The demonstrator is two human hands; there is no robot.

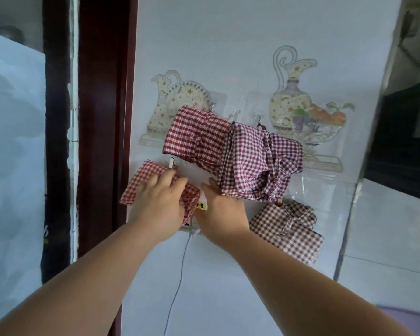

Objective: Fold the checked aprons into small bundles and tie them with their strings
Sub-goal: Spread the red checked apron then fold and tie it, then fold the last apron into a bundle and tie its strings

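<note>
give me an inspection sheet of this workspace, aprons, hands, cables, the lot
surface: white tiled wall; no table in view
job's things: four aprons hang loosely bunched: dark red checked apron, purple checked apron, pale red checked apron, brown checked apron
clutter: nothing seen
hands: left hand rests on the pale red checked apron; right hand reaches the purple checked apron's lower edge, fingers partly hidden; grip unclear for both
cables: white cable hangs from a wall socket
surroundings: dark red door frame, jug decals, hooks, black unit
</note>
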